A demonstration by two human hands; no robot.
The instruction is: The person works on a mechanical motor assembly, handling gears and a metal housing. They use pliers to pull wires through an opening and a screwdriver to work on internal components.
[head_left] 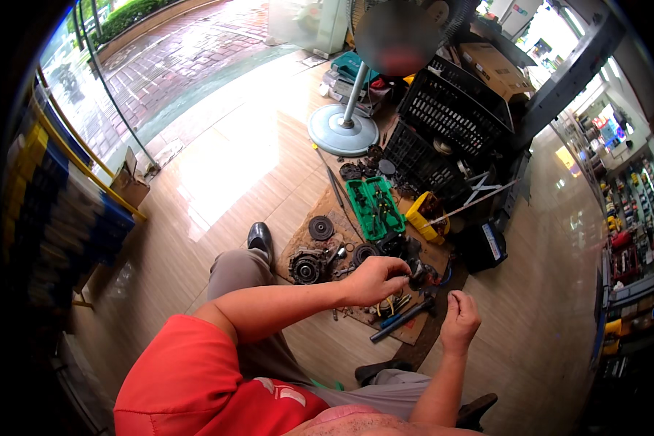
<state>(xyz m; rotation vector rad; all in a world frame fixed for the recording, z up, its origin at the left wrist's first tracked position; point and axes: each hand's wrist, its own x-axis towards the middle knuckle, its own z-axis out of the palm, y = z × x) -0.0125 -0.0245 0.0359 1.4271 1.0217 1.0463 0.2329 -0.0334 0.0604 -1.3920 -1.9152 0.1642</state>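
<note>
Hammer (401,321) dark blue-grey. Toolbox (371,233) green. Tub (418,220) yellow. Cardboard (439,254) brown, dark-stained. Crate (454,109) black, slotted. Shirt (185,374) red, white print. Floor (178,280) beige, streaked.

We see, at left, floor (189,182): smooth, glossy tile | cardboard sheet (298,241): matt, stained paper | round housing (307,269): rough, dull metal | tool case (354,195): smooth green plastic | far right, upper crate (454,112): matt black plastic | near, red shirt (178,378): matt cloth

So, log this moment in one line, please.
left hand: over brown cardboard sheet; right hand: fingers curled; open green plastic case: beyond hands
</note>
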